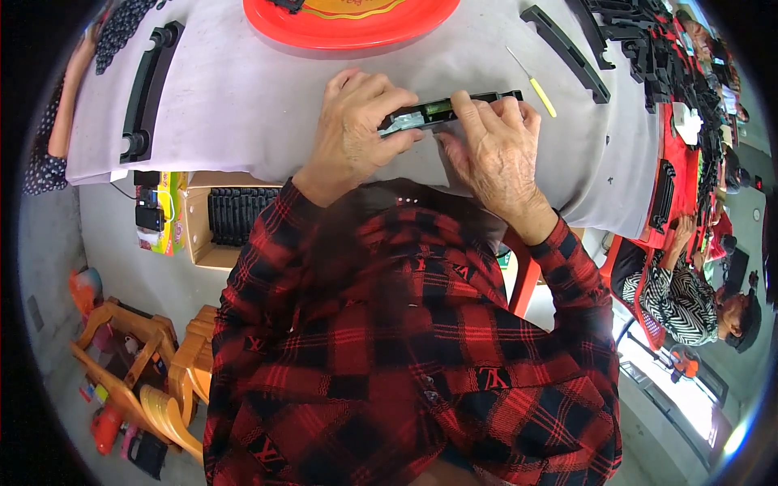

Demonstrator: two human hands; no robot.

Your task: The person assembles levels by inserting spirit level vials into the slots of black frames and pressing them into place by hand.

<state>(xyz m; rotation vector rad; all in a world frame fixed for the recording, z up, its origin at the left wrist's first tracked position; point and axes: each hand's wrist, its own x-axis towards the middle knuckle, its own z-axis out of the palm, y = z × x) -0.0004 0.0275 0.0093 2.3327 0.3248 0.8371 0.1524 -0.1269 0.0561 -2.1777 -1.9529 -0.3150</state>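
Note:
Between my two hands, above the grey tablecloth, is a long narrow black plastic part. It has a green strip and a shiny silvery piece along its channel. My left hand is closed on the left end, fingers over the top and thumb below. My right hand grips nearer the right end, its fingertips bent down onto the part and its thumb at the near side. The right tip sticks out past the fingers. Just right of that tip lies a thin screwdriver with a yellow handle.
A red tray stands at the far edge. Similar black parts lie left and right, with a heap far right. Below the table is a cardboard box of black parts. Other people sit left and right.

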